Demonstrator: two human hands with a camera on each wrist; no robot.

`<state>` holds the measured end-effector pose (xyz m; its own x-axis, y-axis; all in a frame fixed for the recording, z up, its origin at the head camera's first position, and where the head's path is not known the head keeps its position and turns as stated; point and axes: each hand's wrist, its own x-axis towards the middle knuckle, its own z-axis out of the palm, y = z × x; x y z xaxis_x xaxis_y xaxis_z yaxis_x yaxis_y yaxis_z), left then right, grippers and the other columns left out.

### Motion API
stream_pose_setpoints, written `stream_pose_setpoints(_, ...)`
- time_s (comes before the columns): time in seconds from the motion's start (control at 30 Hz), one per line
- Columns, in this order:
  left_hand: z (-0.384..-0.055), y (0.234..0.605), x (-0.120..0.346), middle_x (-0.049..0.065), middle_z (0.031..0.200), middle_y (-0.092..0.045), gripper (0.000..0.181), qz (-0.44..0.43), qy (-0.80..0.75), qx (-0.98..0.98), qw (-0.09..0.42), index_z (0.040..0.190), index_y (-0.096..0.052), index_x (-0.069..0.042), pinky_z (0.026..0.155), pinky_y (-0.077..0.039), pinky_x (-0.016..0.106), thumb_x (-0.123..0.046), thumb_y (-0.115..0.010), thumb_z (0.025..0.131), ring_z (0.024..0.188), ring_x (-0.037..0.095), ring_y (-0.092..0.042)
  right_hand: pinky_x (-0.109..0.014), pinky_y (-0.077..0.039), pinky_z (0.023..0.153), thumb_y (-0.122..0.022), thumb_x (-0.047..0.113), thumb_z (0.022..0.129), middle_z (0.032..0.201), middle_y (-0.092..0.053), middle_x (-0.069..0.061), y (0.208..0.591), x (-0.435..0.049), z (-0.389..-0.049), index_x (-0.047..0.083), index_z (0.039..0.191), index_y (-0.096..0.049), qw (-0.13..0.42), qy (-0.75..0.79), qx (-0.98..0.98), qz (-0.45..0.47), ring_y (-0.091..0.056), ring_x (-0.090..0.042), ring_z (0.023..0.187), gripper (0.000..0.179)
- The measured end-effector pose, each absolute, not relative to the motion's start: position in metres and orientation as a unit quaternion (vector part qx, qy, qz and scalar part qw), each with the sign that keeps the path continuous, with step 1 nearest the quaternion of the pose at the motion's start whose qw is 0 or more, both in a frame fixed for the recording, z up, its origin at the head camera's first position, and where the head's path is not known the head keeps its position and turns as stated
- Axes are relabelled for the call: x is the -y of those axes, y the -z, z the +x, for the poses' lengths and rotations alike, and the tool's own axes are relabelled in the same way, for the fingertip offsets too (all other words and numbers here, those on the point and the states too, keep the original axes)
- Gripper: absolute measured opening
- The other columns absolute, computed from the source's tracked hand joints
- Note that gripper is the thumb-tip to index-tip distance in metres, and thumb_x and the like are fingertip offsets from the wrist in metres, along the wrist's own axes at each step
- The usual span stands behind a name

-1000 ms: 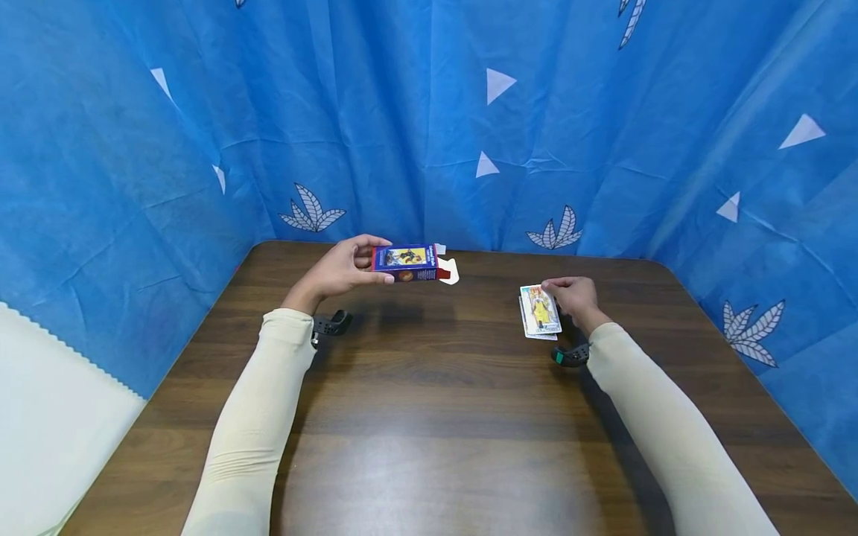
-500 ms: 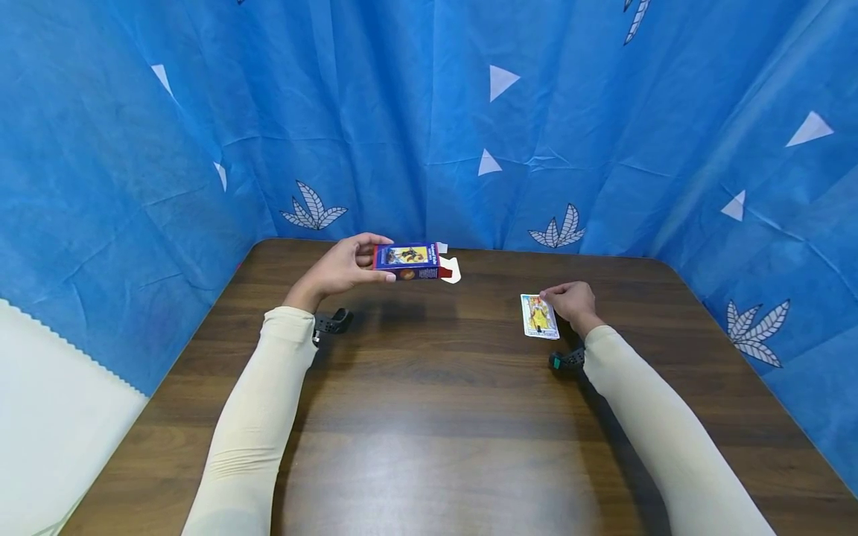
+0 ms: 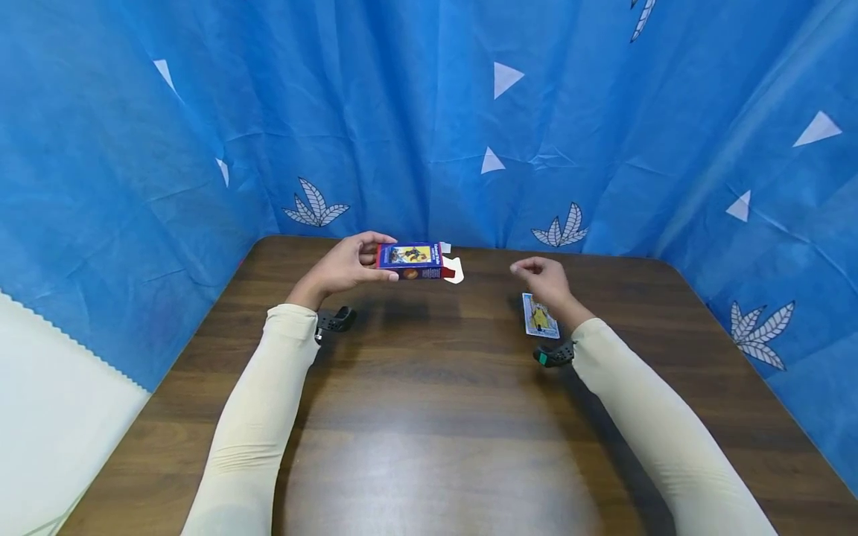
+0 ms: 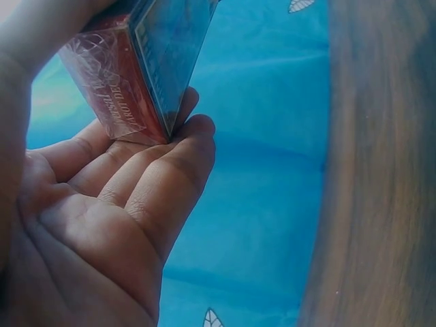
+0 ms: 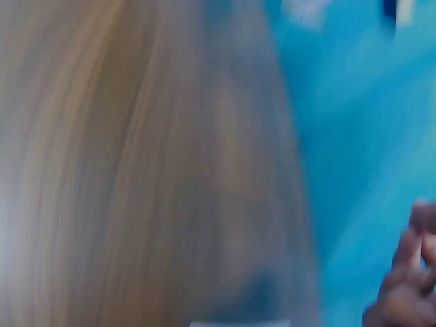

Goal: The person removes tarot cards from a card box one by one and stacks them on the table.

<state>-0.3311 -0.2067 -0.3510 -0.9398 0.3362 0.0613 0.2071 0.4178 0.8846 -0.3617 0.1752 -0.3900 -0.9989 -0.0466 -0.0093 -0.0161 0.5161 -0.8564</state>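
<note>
My left hand (image 3: 342, 266) grips a blue and red tarot card box (image 3: 410, 254) above the far part of the table, thumb along its near side and fingers behind. Its open end, with white flaps (image 3: 453, 269), points right. In the left wrist view the red end of the box (image 4: 112, 88), lettered and wrapped in clear film, sits against the fingers. My right hand (image 3: 544, 283) is over the table with bent fingers and nothing visible between them. Just below it lies a tarot card with a yellow figure (image 3: 536, 318), partly covered by the hand.
The brown wooden table (image 3: 415, 387) ends at a blue curtain (image 3: 402, 134) along the back and sides. A white cloth (image 3: 53, 417) hangs at the left edge. Black straps (image 3: 555, 356) circle both wrists.
My right hand has let go of the cards and moved up and left, off them. The cards were squared into one neat pile. My left hand keeps the box nearly still.
</note>
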Motion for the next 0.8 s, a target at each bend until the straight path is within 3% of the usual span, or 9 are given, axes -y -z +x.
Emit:
stream_pose_setpoints(0.17, -0.331, 0.349, 0.206, 0.015, 0.130, -0.062, 0.070, 0.160, -0.519, -0.838, 0.061, 0.135, -0.052, -0.014, 0.098, -0.054, 0.042, -0.027, -0.086, 0.076, 0.120, 0.030, -0.063, -0.020, -0.029, 0.043, -0.065, 0.031, 0.096, 0.085, -0.063, 0.004, 0.356, -0.120, -0.350, 0.003, 0.116, -0.064, 0.116, 0.597, -0.788, -0.097, -0.040, -0.006, 0.055, 0.035)
stream_pose_setpoints(0.33, -0.329, 0.349, 0.205, 0.015, 0.130, -0.062, 0.070, 0.163, -0.517, -0.838, 0.062, 0.135, -0.052, -0.013, 0.098, -0.054, 0.042, -0.028, -0.086, 0.076, 0.118, 0.030, -0.063, -0.019, -0.030, 0.042, -0.064, 0.031, 0.096, 0.094, -0.065, -0.004, 0.347, -0.091, -0.345, 0.005, 0.119, -0.064, 0.195, 0.579, -0.787, -0.085, -0.047, -0.010, 0.056, 0.034)
stream_pose_setpoints(0.47, -0.329, 0.349, 0.203, 0.015, 0.130, -0.062, 0.071, 0.166, -0.517, -0.837, 0.065, 0.136, -0.052, -0.013, 0.098, -0.054, 0.042, -0.029, -0.087, 0.076, 0.118, 0.030, -0.063, -0.019, -0.031, 0.043, -0.062, 0.035, 0.097, 0.098, -0.064, -0.007, 0.348, -0.083, -0.344, 0.006, 0.122, -0.063, 0.218, 0.562, -0.795, -0.066, -0.050, -0.014, 0.060, 0.038)
stream_pose_setpoints(0.67, -0.325, 0.349, 0.203, 0.017, 0.130, -0.061, 0.070, 0.166, -0.526, -0.832, 0.062, 0.136, -0.051, -0.011, 0.096, -0.055, 0.042, -0.025, -0.086, 0.077, 0.119, 0.032, -0.063, -0.018, -0.030, 0.042, -0.055, 0.026, 0.101, 0.087, -0.067, -0.006, 0.348, -0.076, -0.342, 0.003, 0.111, -0.064, 0.237, 0.557, -0.793, -0.074, -0.048, -0.011, 0.056, 0.027)
stream_pose_setpoints(0.8, -0.326, 0.351, 0.202, 0.016, 0.130, -0.061, 0.070, 0.164, -0.526, -0.833, 0.061, 0.136, -0.052, -0.013, 0.095, -0.056, 0.041, -0.026, -0.086, 0.076, 0.119, 0.032, -0.063, -0.018, -0.029, 0.041, -0.056, 0.025, 0.100, 0.083, -0.067, -0.004, 0.347, -0.078, -0.341, 0.001, 0.113, -0.065, 0.232, 0.556, -0.794, -0.078, -0.047, -0.008, 0.054, 0.029)
